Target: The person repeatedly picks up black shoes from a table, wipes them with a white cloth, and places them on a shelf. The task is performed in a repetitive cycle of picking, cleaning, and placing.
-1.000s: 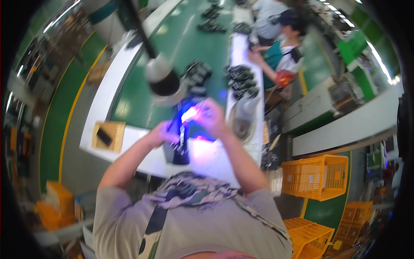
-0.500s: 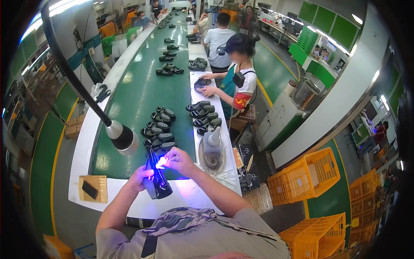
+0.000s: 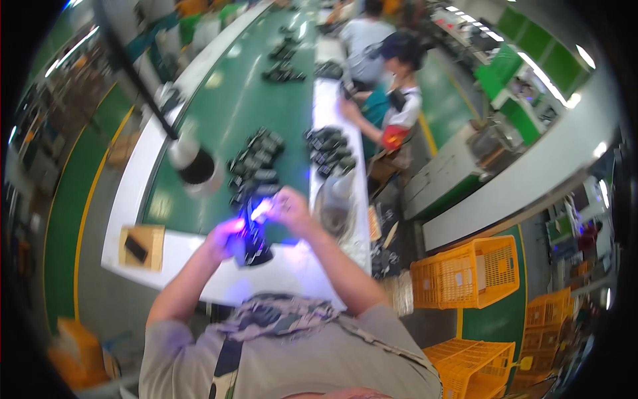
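Note:
A black shoe (image 3: 258, 256) is in my left hand (image 3: 224, 239), its fingers closed round the near side. Violet-blue light falls on the shoe and on both hands. My right hand (image 3: 292, 211) is closed in a pinch at the shoe's upper, on a small, brightly glowing whitish piece (image 3: 262, 210) whose kind I cannot make out. Just beyond the held shoe, a row of dark shoes (image 3: 256, 156) lies on the green conveyor belt (image 3: 199, 179). More dark shoes (image 3: 330, 149) sit on the white ledge to the right. Motion smears the picture.
A lamp on a flexible neck (image 3: 193, 161) hangs at left. A spouted bottle (image 3: 339, 199) stands on the right ledge. A phone (image 3: 136, 249) lies on cardboard (image 3: 155, 243). Yellow crates (image 3: 430, 282) stand at right. A co-worker (image 3: 402, 110) sits farther along the belt.
The whole view has shifted, so the belt, my hands and the shoe appear higher in the picture. My grip on the shoe stays the same. The co-worker's hands have drawn nearer their body.

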Motion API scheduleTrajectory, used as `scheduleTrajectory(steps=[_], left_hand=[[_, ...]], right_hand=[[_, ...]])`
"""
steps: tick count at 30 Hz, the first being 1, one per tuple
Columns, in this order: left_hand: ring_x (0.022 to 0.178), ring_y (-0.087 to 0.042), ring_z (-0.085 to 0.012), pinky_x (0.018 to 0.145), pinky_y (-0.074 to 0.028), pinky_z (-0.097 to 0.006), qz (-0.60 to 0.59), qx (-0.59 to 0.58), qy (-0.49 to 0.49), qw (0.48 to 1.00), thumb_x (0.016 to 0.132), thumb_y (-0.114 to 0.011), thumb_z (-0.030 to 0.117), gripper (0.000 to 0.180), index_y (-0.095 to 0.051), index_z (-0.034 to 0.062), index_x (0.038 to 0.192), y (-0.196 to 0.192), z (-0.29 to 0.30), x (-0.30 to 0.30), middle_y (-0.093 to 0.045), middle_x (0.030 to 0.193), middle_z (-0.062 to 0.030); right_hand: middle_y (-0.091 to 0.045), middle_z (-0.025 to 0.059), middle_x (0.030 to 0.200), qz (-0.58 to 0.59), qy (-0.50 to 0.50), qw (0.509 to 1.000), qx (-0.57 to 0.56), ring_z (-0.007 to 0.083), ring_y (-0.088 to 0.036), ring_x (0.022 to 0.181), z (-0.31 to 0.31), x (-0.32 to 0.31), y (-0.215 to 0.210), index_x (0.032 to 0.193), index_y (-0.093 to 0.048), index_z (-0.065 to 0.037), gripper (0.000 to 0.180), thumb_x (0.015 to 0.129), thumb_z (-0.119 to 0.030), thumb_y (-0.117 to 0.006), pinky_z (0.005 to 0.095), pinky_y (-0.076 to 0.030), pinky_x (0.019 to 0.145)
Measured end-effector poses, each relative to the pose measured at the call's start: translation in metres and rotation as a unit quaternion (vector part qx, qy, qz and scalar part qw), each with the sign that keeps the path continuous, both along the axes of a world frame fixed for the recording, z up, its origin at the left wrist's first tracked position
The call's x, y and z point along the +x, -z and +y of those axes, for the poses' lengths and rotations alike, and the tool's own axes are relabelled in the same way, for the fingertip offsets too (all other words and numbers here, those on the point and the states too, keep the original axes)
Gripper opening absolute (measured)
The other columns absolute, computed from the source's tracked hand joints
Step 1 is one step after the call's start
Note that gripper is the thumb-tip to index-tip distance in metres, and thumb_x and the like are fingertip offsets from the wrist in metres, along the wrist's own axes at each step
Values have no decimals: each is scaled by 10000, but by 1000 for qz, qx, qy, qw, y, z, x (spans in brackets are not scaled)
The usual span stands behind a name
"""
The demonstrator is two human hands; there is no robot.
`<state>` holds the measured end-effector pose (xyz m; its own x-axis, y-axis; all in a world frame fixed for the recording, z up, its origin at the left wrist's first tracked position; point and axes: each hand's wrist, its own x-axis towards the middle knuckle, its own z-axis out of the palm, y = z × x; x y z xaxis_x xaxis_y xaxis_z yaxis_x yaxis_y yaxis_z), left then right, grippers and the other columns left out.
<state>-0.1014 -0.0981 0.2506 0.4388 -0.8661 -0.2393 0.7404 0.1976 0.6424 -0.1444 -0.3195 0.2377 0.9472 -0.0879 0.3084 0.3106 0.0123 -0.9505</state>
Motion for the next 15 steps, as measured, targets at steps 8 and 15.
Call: scheduleTrajectory(steps=[8,15], left_hand=[[979,-646,-224,911,-513,-393,30,-35,4,999,868,-634,284,506,-501,-24,1247,19,1,1,-635,1088,-132],[1024,-640,-247,946,-497,-414,90,-38,-32,995,902,-601,293,506,-468,15,1304,22,6,-1,-626,1139,-140]], right_hand=[[-613,61,803,70,-96,975,186,135,-614,712,0,-2,-8,851,-527,-45,198,788,17,-704,277,-520,671],[-594,77,871,103,-129,970,177,123,-604,741,1,-8,-8,870,-528,-40,195,795,5,-702,271,-508,696]])
